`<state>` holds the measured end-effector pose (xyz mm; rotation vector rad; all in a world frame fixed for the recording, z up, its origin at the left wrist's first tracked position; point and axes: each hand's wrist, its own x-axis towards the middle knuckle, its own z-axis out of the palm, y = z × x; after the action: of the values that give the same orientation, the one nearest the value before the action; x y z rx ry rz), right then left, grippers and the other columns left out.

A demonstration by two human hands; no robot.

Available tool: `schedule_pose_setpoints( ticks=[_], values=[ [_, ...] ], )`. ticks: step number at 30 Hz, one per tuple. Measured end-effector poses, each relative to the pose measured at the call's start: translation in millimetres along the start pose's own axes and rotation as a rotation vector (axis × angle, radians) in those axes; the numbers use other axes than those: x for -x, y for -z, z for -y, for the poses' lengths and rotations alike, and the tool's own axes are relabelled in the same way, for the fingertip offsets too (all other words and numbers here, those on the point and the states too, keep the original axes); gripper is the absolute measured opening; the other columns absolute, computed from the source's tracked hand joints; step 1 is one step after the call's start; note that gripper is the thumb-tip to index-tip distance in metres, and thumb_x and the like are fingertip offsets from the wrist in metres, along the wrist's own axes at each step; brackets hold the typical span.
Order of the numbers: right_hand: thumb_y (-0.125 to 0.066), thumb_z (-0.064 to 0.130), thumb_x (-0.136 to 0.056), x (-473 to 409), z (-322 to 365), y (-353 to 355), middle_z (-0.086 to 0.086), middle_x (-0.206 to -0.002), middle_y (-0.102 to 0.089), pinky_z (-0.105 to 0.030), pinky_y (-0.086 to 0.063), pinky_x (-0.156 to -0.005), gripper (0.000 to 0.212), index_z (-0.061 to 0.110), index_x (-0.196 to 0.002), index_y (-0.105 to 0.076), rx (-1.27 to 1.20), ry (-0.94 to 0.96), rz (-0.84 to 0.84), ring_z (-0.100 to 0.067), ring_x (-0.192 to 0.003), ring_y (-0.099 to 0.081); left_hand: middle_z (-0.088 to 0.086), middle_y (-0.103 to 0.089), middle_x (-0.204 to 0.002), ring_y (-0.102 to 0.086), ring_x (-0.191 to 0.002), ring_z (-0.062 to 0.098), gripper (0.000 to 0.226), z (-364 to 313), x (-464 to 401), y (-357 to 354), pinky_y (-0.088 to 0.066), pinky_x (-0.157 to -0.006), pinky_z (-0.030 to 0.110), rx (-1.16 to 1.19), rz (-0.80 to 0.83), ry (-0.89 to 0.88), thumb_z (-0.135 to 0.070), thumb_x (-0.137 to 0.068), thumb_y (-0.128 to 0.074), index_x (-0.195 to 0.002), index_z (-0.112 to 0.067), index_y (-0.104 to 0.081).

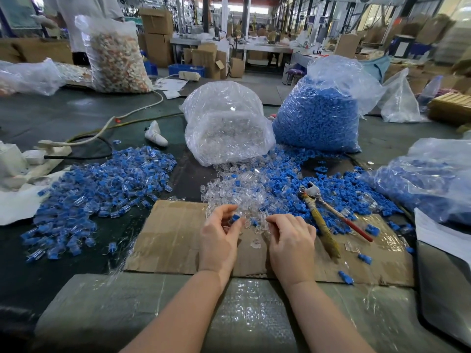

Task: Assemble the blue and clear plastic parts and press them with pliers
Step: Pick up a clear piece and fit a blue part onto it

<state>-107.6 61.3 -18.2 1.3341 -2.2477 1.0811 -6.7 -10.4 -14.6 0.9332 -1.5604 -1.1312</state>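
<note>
A blue part (235,218) sits in the left hand (219,240). Clear parts (237,194) glint at centre frame beside loose blue ones (285,184). The pliers (328,212) have one yellow-wrapped and one red handle. Brown cardboard (173,238) lies on the dark green counter (63,110). Upper left, a bag (117,54) holds white-and-orange pieces.

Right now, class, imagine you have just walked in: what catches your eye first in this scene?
Two big bags stand mid-table: the clear bag and, to its right, the blue bag. A blue heap sprawls at left. Near the front, the left hand pinches a blue part; pliers lie to the right.
</note>
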Motion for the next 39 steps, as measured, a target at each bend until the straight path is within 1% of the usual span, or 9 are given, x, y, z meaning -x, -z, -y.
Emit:
schedule_pose_setpoints(
  ticks=[4, 11, 15, 19, 23, 26, 28, 32, 39],
  values=[
    [-0.065, 0.006, -0.080, 2, 0, 1, 0.002, -0.082, -0.066, -0.032, -0.027, -0.077, 0.011, 0.014, -0.086, -0.069, 0.012, 0.014, 0.010, -0.024, -0.077, -0.060, -0.009, -0.050, -0.096, -0.054, -0.077, 0.000, 0.025, -1, -12, 16, -0.040, -0.067, -0.003, -0.171, -0.092, 0.007, -0.012, -0.084, -0.066, -0.108, -0.015, -0.064],
    [-0.070, 0.002, -0.079, 2, -1, 1, 0.003, -0.082, -0.067, -0.033, -0.032, -0.077, 0.014, 0.014, -0.087, -0.069, 0.010, -0.005, 0.008, -0.021, -0.077, -0.059, 0.004, -0.064, -0.105, -0.055, -0.084, 0.012, 0.030, 14, -34, 57, -0.038, -0.061, 0.012, -0.632, -0.168, 0.071, -0.021, -0.086, -0.065, -0.116, -0.019, -0.061],
    [-0.070, 0.002, -0.078, 1, -2, 1, 0.003, -0.081, -0.067, -0.032, -0.031, -0.075, 0.014, 0.015, -0.085, -0.069, 0.019, -0.039, 0.001, -0.022, -0.077, -0.060, 0.006, -0.066, -0.108, -0.055, -0.100, 0.023, 0.027, 20, -38, 60, -0.046, -0.090, 0.037, -0.759, -0.170, 0.048, -0.021, -0.087, -0.064, -0.114, -0.016, -0.065],
    [-0.067, 0.005, -0.082, 0, -4, 0, 0.003, -0.084, -0.068, -0.031, -0.028, -0.078, 0.012, 0.015, -0.088, -0.070, 0.014, -0.084, 0.020, -0.022, -0.081, -0.059, 0.006, -0.060, -0.120, -0.046, -0.113, 0.025, 0.034, 20, -40, 59, -0.037, -0.099, 0.038, -0.840, -0.143, 0.054, -0.025, -0.089, -0.060, -0.121, -0.014, -0.061],
    [-0.058, 0.012, -0.090, -2, -6, 1, 0.004, -0.093, -0.067, -0.026, -0.022, -0.079, 0.014, 0.017, -0.097, -0.069, 0.010, -0.105, 0.108, -0.019, -0.091, -0.056, 0.003, -0.054, -0.115, -0.045, -0.108, 0.020, 0.033, 9, -30, 50, -0.036, -0.090, 0.025, -0.685, -0.149, -0.044, -0.022, -0.087, -0.063, -0.119, -0.018, -0.060],
    [-0.053, 0.016, -0.094, -5, -7, 4, 0.006, -0.098, -0.066, -0.025, -0.021, -0.080, 0.019, 0.019, -0.103, -0.068, 0.006, -0.107, 0.149, -0.017, -0.097, -0.054, -0.003, -0.059, -0.099, -0.052, -0.079, -0.001, 0.022, -5, -16, 34, -0.044, -0.070, 0.007, -0.484, 0.083, -0.177, -0.015, -0.085, -0.065, -0.106, -0.015, -0.065],
    [-0.051, 0.016, -0.094, -6, -8, 7, 0.007, -0.099, -0.065, -0.026, -0.022, -0.081, 0.020, 0.021, -0.104, -0.068, -0.001, -0.113, 0.154, -0.016, -0.098, -0.053, -0.003, -0.063, -0.093, -0.053, -0.075, -0.005, 0.018, -12, -7, 22, -0.041, -0.073, 0.000, -0.467, 0.273, -0.271, -0.014, -0.083, -0.066, -0.101, -0.014, -0.068],
    [-0.052, 0.017, -0.094, -6, -10, 16, 0.006, -0.101, -0.064, -0.027, -0.022, -0.081, 0.020, 0.022, -0.104, -0.068, 0.028, -0.133, 0.168, -0.016, -0.100, -0.052, -0.009, -0.057, -0.092, -0.049, -0.072, -0.005, 0.026, -11, 5, 3, -0.037, -0.075, -0.001, -0.522, 0.446, -0.300, -0.021, -0.084, -0.066, -0.110, -0.016, -0.068],
    [-0.053, 0.021, -0.094, -5, -14, 27, 0.009, -0.103, -0.063, -0.026, -0.021, -0.081, 0.018, 0.024, -0.106, -0.066, 0.095, -0.163, 0.160, -0.014, -0.101, -0.050, -0.010, -0.050, -0.092, -0.052, -0.084, 0.004, 0.019, -10, 11, -6, -0.040, -0.083, 0.011, -0.538, 0.377, -0.209, -0.015, -0.084, -0.066, -0.103, -0.016, -0.069]
  ],
)
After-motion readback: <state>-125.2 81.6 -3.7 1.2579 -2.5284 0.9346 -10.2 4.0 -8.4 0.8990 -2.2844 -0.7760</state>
